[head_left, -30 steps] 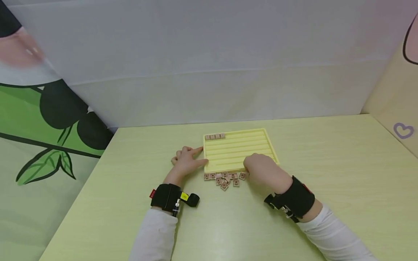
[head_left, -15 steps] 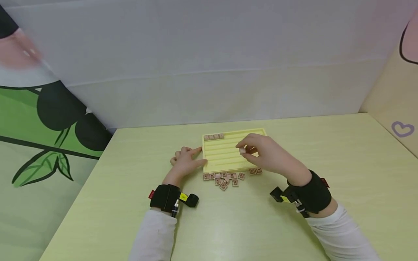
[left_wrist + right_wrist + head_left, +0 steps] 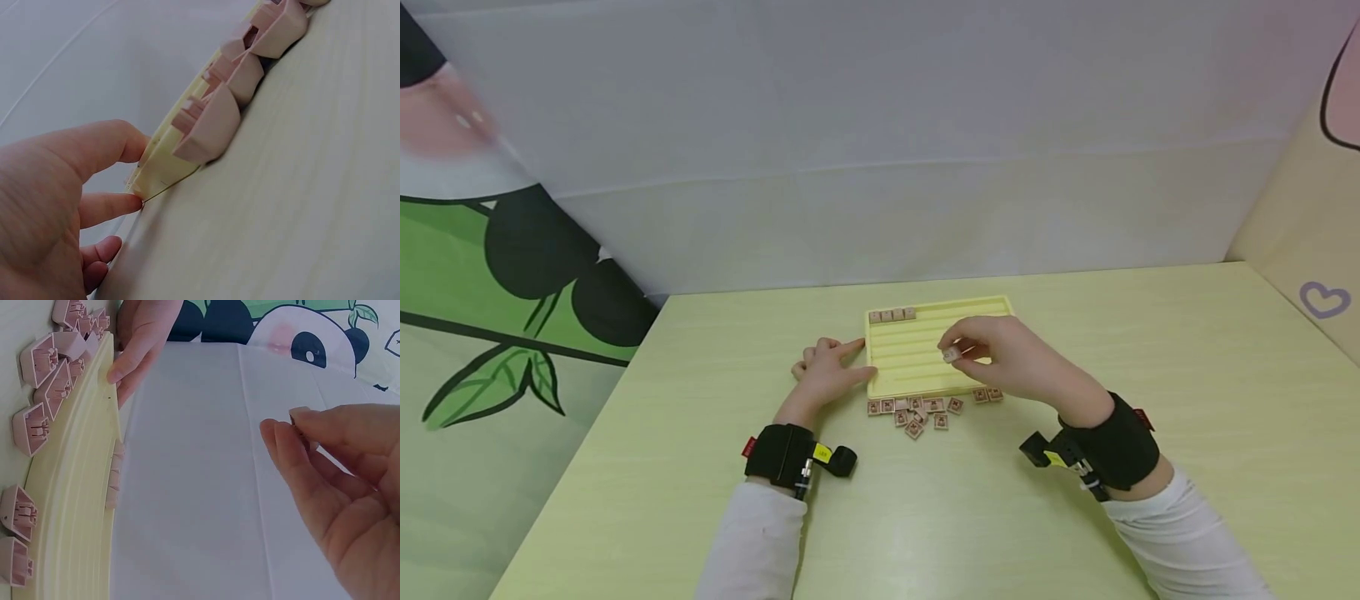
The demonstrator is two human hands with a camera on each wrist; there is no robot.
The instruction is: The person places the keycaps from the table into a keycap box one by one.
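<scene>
Right hand [image 3: 1011,360] pinches one wooden tile [image 3: 952,354] in its fingers [image 3: 294,440], above the slotted yellow tray [image 3: 917,358]. Left hand [image 3: 826,372], fingers straight, braces the tray's 9 o'clock edge so it stays put. Loose tiles [image 3: 917,408] lie on the bench [image 3: 700,433] at the tray's 6 o'clock, within reach.

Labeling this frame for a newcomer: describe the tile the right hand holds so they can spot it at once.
On the pale green table lies a grooved yellow tray, steadied at its left edge by the left hand. Above the tray's middle, the right hand pinches one small pinkish tile. It alone is lifted: four tiles sit in the far groove, and the loose tiles lie on the table.
</scene>
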